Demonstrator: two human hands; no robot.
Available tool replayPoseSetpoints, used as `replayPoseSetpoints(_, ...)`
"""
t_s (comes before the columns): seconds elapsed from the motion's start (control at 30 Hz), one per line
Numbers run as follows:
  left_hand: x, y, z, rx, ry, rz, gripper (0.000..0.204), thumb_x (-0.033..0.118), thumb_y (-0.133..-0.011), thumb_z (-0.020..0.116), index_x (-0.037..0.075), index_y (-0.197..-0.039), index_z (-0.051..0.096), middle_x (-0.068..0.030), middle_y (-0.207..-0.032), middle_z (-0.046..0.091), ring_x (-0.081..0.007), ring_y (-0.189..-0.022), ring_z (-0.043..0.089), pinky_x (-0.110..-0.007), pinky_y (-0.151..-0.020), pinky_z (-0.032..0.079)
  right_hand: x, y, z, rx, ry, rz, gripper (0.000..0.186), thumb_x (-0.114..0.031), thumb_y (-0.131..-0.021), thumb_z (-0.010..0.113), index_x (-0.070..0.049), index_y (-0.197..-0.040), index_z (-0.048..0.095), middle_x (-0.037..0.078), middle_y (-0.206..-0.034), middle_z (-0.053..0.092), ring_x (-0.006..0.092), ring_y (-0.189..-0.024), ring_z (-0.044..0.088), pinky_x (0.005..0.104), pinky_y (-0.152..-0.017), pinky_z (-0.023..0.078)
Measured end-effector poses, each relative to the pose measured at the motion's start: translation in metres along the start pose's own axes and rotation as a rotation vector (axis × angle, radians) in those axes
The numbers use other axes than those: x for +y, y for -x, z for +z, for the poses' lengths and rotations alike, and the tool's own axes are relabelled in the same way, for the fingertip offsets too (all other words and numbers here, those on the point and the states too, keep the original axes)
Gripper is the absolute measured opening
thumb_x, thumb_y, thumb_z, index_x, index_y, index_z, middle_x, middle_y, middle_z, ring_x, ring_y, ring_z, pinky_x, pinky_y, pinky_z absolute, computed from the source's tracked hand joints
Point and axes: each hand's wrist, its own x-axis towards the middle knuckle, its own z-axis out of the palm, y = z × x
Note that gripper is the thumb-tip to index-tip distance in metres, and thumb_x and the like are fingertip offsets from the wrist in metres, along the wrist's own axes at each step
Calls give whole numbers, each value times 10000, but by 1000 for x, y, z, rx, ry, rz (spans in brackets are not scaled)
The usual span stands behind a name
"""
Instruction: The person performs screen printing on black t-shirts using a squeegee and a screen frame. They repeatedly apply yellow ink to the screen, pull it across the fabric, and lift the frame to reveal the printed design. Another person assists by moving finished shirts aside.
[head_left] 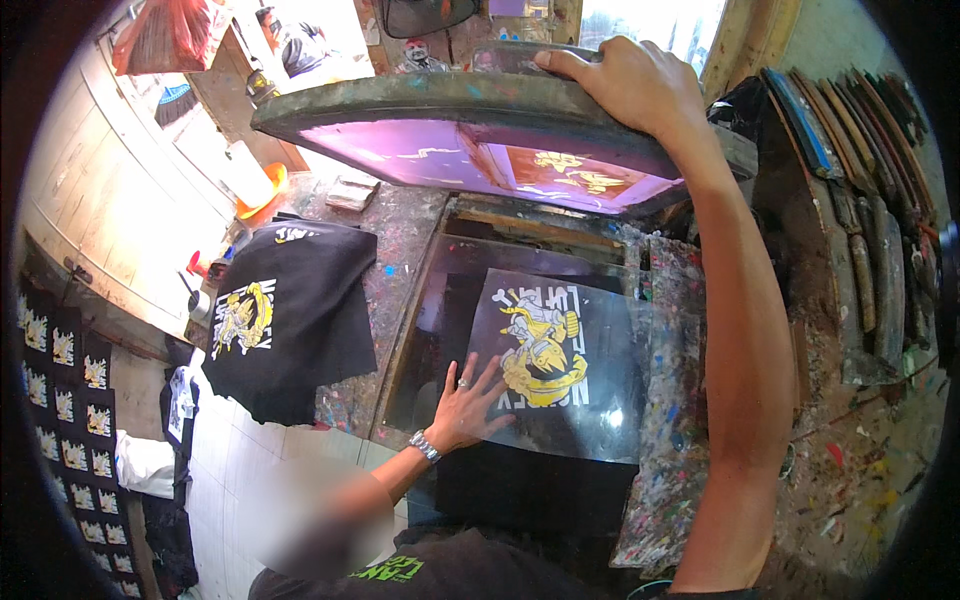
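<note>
My right hand (645, 88) grips the top edge of a screen printing frame (400, 100), which is tilted up over the table. Its mesh looks purple, with a yellow and brown design area on the right. Below it lies a clear plastic sheet (615, 410) with a yellow and white cartoon figure and lettering, over black fabric (530, 485). My left hand (465, 408), wearing a ring and a metal watch (425, 446), rests flat with fingers spread at the sheet's left edge. Some of its fingertips show through the plastic.
Black printed fabric pieces (330, 320) lie piled on the paint-stained table (680, 400) to the left. Printed black pieces (65, 345) are laid out in rows at far left. Squeegees or wooden-handled tools (860, 240) stand at the right. An orange bowl (265, 195) is at back left.
</note>
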Motion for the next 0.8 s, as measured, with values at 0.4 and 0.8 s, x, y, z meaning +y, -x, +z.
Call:
replayPoseSetpoints(0.4,3,-6,-9,2,41,-15,716,681,-934,580,223,-1484,564,-98,-1710,259,-391,-1584,142,-621,-1249,30,7,-17,-4,-141,14,52,978,-894,-808,499,34,-918,785,261,-910,754,397,-907,749,482,-896,548)
replayPoseSetpoints(0.8,2,-4,-7,-10,14,-22,698,682,-941,568,245,-1486,562,-88,-1715,247,-380,-1592,112,-616,-1249,2,7,-14,0,-97,-1,44,966,-892,-807,508,28,-896,788,267,-903,750,392,-892,752,483,-881,553)
